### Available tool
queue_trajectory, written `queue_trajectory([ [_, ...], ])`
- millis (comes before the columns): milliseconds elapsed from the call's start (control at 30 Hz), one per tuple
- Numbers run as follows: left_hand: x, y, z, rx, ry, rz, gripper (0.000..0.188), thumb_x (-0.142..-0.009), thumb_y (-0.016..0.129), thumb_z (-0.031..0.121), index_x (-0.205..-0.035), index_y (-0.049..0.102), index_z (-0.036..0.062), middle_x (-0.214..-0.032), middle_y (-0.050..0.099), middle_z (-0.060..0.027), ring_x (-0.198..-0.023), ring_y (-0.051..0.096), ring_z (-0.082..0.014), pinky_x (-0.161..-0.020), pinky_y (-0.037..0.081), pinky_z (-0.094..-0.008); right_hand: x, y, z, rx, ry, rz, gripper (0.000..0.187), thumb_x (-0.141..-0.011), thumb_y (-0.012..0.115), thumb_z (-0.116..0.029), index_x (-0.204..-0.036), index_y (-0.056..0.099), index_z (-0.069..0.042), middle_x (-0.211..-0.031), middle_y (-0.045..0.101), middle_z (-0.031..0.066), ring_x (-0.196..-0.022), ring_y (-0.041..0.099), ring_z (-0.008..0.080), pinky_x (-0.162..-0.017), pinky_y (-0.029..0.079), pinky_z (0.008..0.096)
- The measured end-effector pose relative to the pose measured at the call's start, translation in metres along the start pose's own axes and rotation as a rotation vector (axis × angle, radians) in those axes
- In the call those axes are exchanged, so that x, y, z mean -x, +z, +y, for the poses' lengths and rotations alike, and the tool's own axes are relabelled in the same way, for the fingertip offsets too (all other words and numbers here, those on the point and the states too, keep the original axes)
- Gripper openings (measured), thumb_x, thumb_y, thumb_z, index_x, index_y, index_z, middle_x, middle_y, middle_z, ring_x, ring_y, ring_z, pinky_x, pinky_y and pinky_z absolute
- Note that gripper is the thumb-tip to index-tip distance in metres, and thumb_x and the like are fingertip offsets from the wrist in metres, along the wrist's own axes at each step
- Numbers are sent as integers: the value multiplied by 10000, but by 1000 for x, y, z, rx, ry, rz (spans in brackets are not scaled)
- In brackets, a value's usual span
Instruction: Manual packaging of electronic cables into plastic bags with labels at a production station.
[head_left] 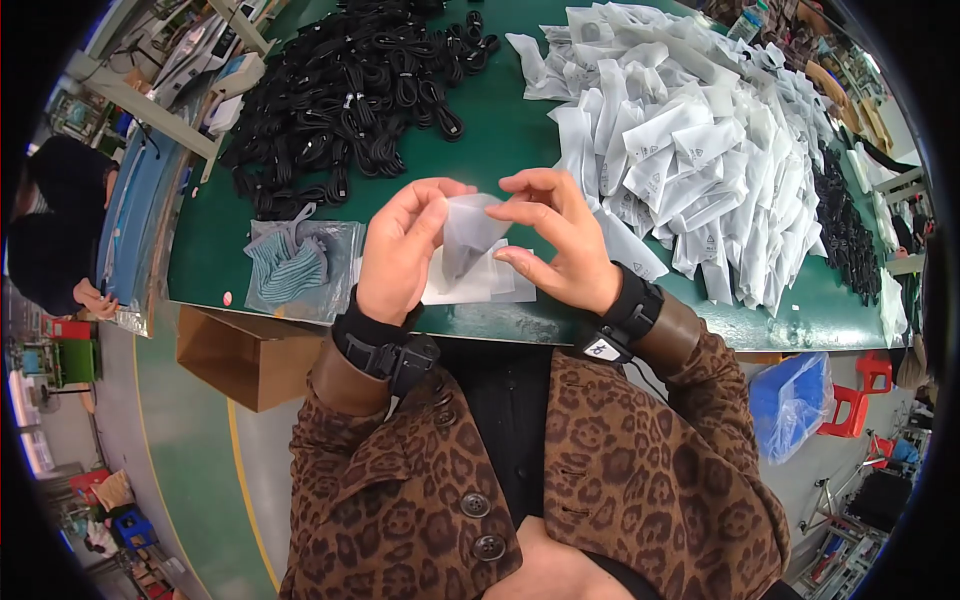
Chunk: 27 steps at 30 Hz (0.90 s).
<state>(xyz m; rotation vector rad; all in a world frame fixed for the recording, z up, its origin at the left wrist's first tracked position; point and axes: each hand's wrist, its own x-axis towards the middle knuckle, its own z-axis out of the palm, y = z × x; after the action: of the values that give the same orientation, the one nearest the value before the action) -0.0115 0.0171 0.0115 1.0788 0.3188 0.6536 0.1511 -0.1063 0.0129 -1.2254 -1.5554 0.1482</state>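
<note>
Over the near edge of the table, my left hand (402, 245) is closed on a small translucent white bag (472, 232), pinching its left side between thumb and fingers. A darker grey patch shows in the lower part of the bag; whether it is a fold or contents I cannot tell. To the right of the bag, my right hand (562, 240) has its thumb and fingers apart, with one fingertip at the bag's upper right edge. Flat white bags (515, 288) lie on the table beneath my hands.
A heap of coiled black cables (350, 100) covers the far left of the green table (490, 140). White filled bags (690, 150) are piled at right. A clear bag with striped cloth (290, 265) lies left of my hands. Below are a cardboard box (245, 355) and a blue bin (785, 400).
</note>
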Motion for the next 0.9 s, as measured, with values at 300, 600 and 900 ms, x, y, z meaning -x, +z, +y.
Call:
queue_trajectory([
  [300, -7, -6, -12, -321, 257, 63, 191, -958, 586, 82, -1123, 580, -16, -1129, 628, -109, -960, 613, -193, -842, 492, -301, -36, -78, 30, 590, -9, 413, 120, -823, 645, 29, -922, 658, -37, -941, 632, 103, -822, 623, 230, -698, 502, 321],
  [600, 29, -29, -58, -1358, 393, -195, 163, -792, 706, 36, -929, 616, 35, -861, 533, -118, -830, 589, -297, -722, 479, -362, -77, -5, 88, 548, 94, -7, 372, -849, 669, -86, -1210, 631, -165, -1085, 593, 151, -958, 627, 324, -776, 525, 404],
  [900, 28, -28, -74, -1361, 403, -92, 111, -803, 673, 6, -838, 569, 16, -814, 543, -122, -780, 571, -323, -689, 472, -387, -92, 70, 184, 770, 162, -316, 341, -864, 646, -181, -1189, 592, -91, -944, 634, 175, -825, 640, 395, -741, 538, 457],
])
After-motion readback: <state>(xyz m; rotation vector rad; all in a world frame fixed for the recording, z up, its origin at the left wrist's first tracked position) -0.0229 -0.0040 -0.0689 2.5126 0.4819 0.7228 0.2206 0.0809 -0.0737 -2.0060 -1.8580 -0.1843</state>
